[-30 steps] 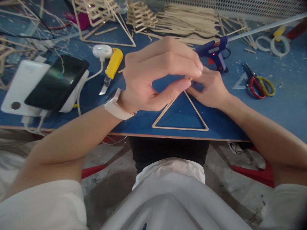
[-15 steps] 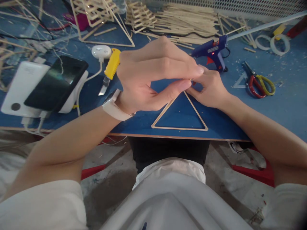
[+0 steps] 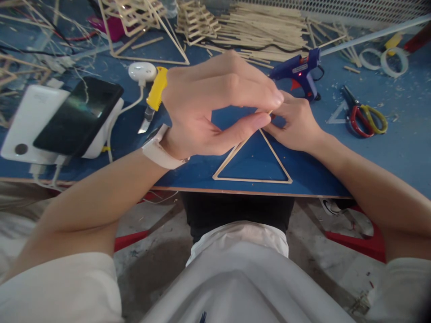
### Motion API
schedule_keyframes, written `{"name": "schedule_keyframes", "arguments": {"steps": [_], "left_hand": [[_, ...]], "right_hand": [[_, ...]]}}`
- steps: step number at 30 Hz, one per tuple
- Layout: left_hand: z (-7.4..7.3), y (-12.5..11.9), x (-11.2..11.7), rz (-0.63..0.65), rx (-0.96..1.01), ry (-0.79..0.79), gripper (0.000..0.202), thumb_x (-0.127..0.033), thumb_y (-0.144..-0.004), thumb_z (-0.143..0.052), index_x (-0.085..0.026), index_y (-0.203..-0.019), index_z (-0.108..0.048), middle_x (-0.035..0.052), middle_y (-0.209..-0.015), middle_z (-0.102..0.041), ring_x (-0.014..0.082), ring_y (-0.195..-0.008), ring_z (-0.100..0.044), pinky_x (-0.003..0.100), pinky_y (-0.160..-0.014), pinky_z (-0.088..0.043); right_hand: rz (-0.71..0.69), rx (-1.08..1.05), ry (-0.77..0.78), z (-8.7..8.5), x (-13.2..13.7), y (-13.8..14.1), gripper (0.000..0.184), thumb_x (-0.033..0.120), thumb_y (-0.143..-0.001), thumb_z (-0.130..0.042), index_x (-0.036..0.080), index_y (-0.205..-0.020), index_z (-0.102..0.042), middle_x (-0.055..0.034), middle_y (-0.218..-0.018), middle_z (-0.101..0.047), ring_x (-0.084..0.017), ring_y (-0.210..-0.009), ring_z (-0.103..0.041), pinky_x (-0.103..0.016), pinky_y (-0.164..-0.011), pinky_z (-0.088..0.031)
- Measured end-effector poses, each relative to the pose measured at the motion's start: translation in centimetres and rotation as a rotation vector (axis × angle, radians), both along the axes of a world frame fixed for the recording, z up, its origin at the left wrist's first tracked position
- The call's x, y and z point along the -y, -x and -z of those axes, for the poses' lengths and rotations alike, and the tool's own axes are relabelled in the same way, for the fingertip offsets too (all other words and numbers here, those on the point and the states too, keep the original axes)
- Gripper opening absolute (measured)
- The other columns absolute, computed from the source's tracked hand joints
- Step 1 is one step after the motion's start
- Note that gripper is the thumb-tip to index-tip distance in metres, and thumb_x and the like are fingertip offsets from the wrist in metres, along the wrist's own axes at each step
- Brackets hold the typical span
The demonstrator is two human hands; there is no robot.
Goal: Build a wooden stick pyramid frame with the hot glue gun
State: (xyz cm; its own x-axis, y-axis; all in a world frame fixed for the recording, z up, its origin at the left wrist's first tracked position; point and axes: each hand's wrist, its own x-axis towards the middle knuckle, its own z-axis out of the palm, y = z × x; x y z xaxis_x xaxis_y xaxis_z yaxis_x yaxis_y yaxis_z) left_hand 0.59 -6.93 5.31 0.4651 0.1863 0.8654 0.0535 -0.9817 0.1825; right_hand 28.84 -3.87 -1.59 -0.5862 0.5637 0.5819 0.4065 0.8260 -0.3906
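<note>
A triangle of thin wooden sticks (image 3: pixel 252 180) lies flat on the blue table (image 3: pixel 397 152) near its front edge. My left hand (image 3: pixel 215 103) hovers over the triangle's top corner, thumb and fingers pinched on a thin stick there. My right hand (image 3: pixel 298 123) rests on the table just behind that corner, fingers curled and pressed against the same joint. The corner itself is mostly hidden by my fingers. A white watch (image 3: pixel 160 148) sits on my left wrist.
A blue glue gun (image 3: pixel 299 74) stands behind my right hand. Red-and-yellow scissors (image 3: pixel 365 119) lie to the right. A yellow utility knife (image 3: pixel 155 96), a white charger (image 3: pixel 143 72), a phone on a white box (image 3: pixel 79 114), stick piles (image 3: pixel 269 31) and stick frames (image 3: pixel 144 31) fill the back.
My left hand has opened its pinch a little, leaving a wider gap between thumb and fingers. The triangle and my right hand stay where they were.
</note>
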Motion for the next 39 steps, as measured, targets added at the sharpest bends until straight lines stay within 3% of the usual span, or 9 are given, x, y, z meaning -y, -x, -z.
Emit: {"name": "schedule_keyframes", "arguments": {"steps": [2, 5, 9, 10, 12, 21, 28, 35, 39], "left_hand": [[0.2, -0.2, -0.6, 0.005, 0.018, -0.069, 0.026, -0.017, -0.115, -0.075, -0.03, -0.137, -0.079, -0.0011, -0.128, -0.09, 0.0183, -0.125, -0.09, 0.028, -0.108, -0.076], [0.4, -0.7, -1.3, 0.041, 0.302, -0.229, 0.009, -0.031, -0.116, -0.079, -0.024, -0.121, -0.081, -0.0022, -0.111, -0.09, 0.013, -0.103, -0.092, 0.019, -0.092, -0.074], [0.3, -0.7, -1.6, -0.01, -0.018, -0.151, 0.025, -0.015, -0.114, -0.074, -0.027, -0.136, -0.077, -0.0021, -0.135, -0.09, 0.0171, -0.119, -0.091, 0.029, -0.102, -0.077], [0.3, -0.8, -1.6, -0.019, 0.0, -0.161, 0.023, -0.019, -0.116, -0.073, -0.028, -0.136, -0.077, -0.0032, -0.133, -0.091, 0.0164, -0.118, -0.091, 0.029, -0.1, -0.077], [0.4, -1.3, -1.6, -0.029, 0.261, -0.273, 0.012, -0.036, -0.119, -0.069, -0.031, -0.121, -0.08, -0.0101, -0.105, -0.089, 0.01, -0.096, -0.091, 0.02, -0.084, -0.075], [0.8, -3.0, -3.3, -0.011, 0.373, -0.435, 0.017, -0.034, -0.117, -0.067, -0.027, -0.116, -0.082, -0.0065, -0.105, -0.09, 0.0106, -0.086, -0.091, 0.018, -0.08, -0.075], [1.0, -3.2, -3.5, 0.016, 0.372, -0.409, 0.015, -0.041, -0.118, -0.069, -0.031, -0.117, -0.08, -0.0066, -0.105, -0.088, 0.011, -0.084, -0.09, 0.019, -0.078, -0.075], [0.3, -1.5, -1.6, -0.133, 0.195, -0.327, 0.015, -0.039, -0.119, -0.065, -0.034, -0.121, -0.079, -0.0092, -0.113, -0.092, 0.0137, -0.092, -0.093, 0.026, -0.084, -0.079], [0.0, -1.0, -1.5, -0.136, 0.176, -0.35, 0.015, -0.036, -0.119, -0.062, -0.032, -0.123, -0.076, -0.0119, -0.113, -0.088, 0.0092, -0.096, -0.092, 0.019, -0.087, -0.075]], "right_hand": [[0.001, -0.001, -0.014, -0.1, 0.0, 0.1, 0.026, 0.054, -0.118, -0.068, 0.034, -0.12, -0.085, -0.0036, -0.11, -0.081, -0.03, -0.108, -0.081, -0.055, -0.106, -0.069], [0.004, 0.0, -0.024, -0.1, 0.0, 0.1, 0.026, 0.053, -0.118, -0.068, 0.034, -0.12, -0.086, -0.004, -0.11, -0.082, -0.029, -0.107, -0.081, -0.053, -0.104, -0.07], [0.008, 0.004, 0.015, -0.1, 0.0, -0.1, 0.028, 0.054, -0.118, -0.068, 0.033, -0.12, -0.086, -0.0043, -0.111, -0.082, -0.029, -0.109, -0.081, -0.052, -0.108, -0.069], [0.009, 0.007, 0.027, -0.1, 0.1, -0.1, 0.028, 0.054, -0.118, -0.069, 0.033, -0.121, -0.086, -0.0043, -0.112, -0.082, -0.029, -0.11, -0.081, -0.053, -0.109, -0.069], [0.01, 0.014, 0.032, -0.2, 0.2, 0.0, 0.029, 0.055, -0.118, -0.069, 0.032, -0.122, -0.086, -0.0043, -0.112, -0.082, -0.029, -0.11, -0.08, -0.053, -0.109, -0.069], [0.028, 0.028, 0.014, -0.6, 0.5, 0.1, 0.036, 0.059, -0.12, -0.064, 0.03, -0.118, -0.086, -0.0062, -0.11, -0.083, -0.028, -0.106, -0.079, -0.05, -0.104, -0.07], [0.023, 0.016, 0.012, -0.7, 0.5, 0.2, 0.034, 0.056, -0.12, -0.063, 0.032, -0.118, -0.086, -0.0054, -0.11, -0.082, -0.028, -0.105, -0.079, -0.049, -0.102, -0.068], [-0.001, 0.008, 0.021, -0.7, 0.5, 0.2, 0.031, 0.054, -0.12, -0.065, 0.031, -0.119, -0.086, -0.0056, -0.111, -0.082, -0.029, -0.106, -0.079, -0.048, -0.102, -0.066], [0.023, 0.055, 0.076, -1.0, 0.8, 0.2, 0.037, 0.056, -0.121, -0.061, 0.028, -0.122, -0.086, -0.0071, -0.116, -0.083, -0.03, -0.112, -0.079, -0.05, -0.108, -0.066]]}}
